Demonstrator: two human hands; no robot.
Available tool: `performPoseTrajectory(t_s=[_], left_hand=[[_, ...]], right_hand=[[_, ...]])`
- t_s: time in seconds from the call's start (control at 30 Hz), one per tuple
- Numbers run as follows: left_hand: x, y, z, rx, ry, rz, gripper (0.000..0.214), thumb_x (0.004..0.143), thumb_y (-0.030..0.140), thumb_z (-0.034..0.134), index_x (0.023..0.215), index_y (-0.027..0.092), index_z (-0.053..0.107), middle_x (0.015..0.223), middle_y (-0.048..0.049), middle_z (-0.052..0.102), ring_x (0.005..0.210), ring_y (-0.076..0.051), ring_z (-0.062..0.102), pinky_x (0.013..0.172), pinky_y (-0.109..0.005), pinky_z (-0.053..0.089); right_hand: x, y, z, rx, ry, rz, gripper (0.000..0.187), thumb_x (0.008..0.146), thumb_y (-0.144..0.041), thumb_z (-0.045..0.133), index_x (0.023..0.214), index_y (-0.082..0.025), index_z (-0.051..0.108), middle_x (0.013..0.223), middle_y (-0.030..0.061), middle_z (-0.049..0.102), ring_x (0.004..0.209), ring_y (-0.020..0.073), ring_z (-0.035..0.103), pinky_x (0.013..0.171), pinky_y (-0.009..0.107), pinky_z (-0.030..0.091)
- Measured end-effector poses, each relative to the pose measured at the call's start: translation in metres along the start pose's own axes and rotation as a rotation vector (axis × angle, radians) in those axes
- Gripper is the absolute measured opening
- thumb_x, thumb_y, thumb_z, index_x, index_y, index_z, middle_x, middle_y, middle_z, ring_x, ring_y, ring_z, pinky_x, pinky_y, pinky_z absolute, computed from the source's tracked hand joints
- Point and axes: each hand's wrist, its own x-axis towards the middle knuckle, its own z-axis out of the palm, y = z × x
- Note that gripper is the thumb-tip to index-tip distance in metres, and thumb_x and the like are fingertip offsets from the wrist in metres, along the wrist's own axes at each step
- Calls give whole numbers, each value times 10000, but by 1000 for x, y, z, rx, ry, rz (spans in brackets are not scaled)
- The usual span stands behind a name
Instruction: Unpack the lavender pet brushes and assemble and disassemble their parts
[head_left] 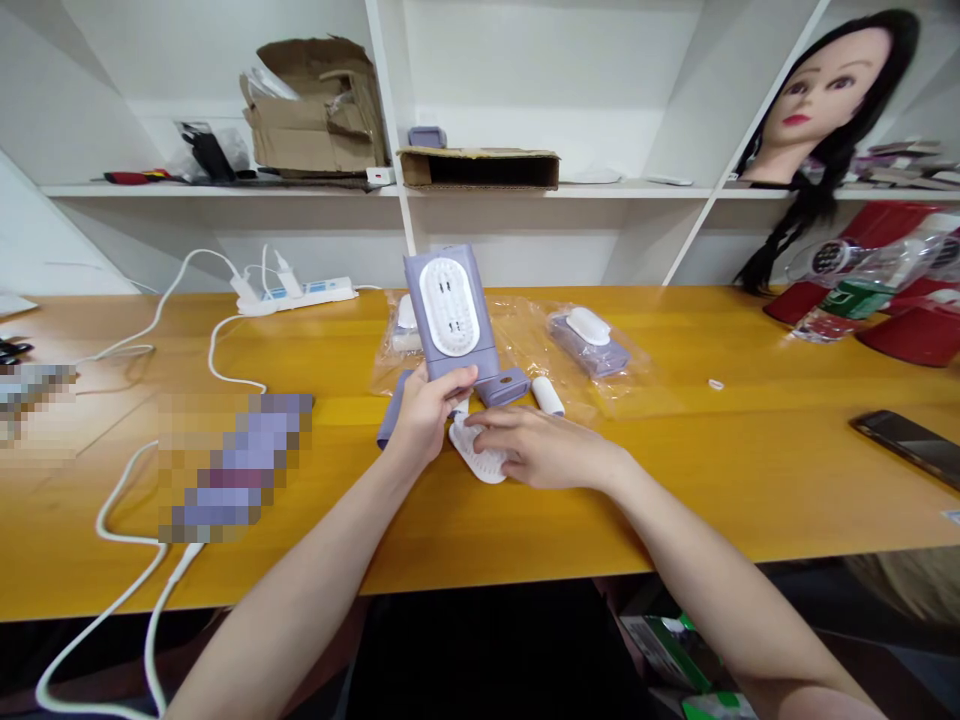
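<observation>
On the bench [660, 510], near its middle: fingers of the left hand [429, 418] wrapped closely around a lilac plastic device [450, 300], upright, with a white oval panel on its face, and fingers of the right hand [544, 448] laid across a white perforated oval plate [480, 462], whether gripping or only resting impossible to tell. At 2 o'clock from the plate, a white cylinder [548, 396] beside a clear plastic bag [611, 375] holding a second lilac device [589, 340]; at 10 o'clock, a white power strip [300, 293] trailing cables.
</observation>
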Motion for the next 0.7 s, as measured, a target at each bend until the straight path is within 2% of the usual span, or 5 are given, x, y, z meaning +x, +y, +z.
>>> performPoseTrajectory(t_s=[0.2, 0.3, 0.47, 0.57, 0.7], left_hand=[[1, -2, -1, 15, -28, -61, 350, 489, 274, 812, 770, 143, 649, 735, -12, 698, 734, -198, 680, 793, -328, 470], [-2, -2, 0, 47, -60, -63, 372, 512, 285, 807, 824, 144, 662, 757, -23, 706, 740, -195, 670, 779, -331, 473], [-10, -1, 4, 71, -100, -55, 361, 554, 279, 797, 866, 144, 678, 823, -31, 711, 788, -176, 647, 791, -316, 470], [-16, -2, 8, 84, -139, -54, 370, 559, 251, 793, 893, 145, 675, 847, -29, 708, 778, -165, 627, 761, -300, 463], [-25, -5, 12, 87, -205, -100, 424, 550, 216, 795, 945, 144, 659, 846, -26, 699, 765, -150, 608, 756, -288, 457]], right_hand=[[-3, 14, -11, 123, -16, -31, 377, 710, -5, 586, 1022, -195, 680, 1333, 74, 590, 1245, 232, 528, 1032, 366, 413], [-5, 11, -18, 230, 49, 30, 348, 722, -143, 669, 1066, -201, 664, 1126, 60, 688, 1008, 219, 640, 888, 366, 479], [-7, 9, -25, 565, 498, 372, 224, 815, -386, 603, 719, -184, 607, 664, 1, 638, 591, 142, 581, 588, 298, 440], [-5, 10, -25, 822, 675, 413, 256, 807, -444, 617, 834, -193, 576, 746, 7, 636, 626, 148, 611, 592, 294, 456], [1, 8, -21, 1198, 695, 338, 422, 752, -511, 670, 1057, -236, 571, 923, 28, 666, 847, 194, 639, 703, 325, 508]])
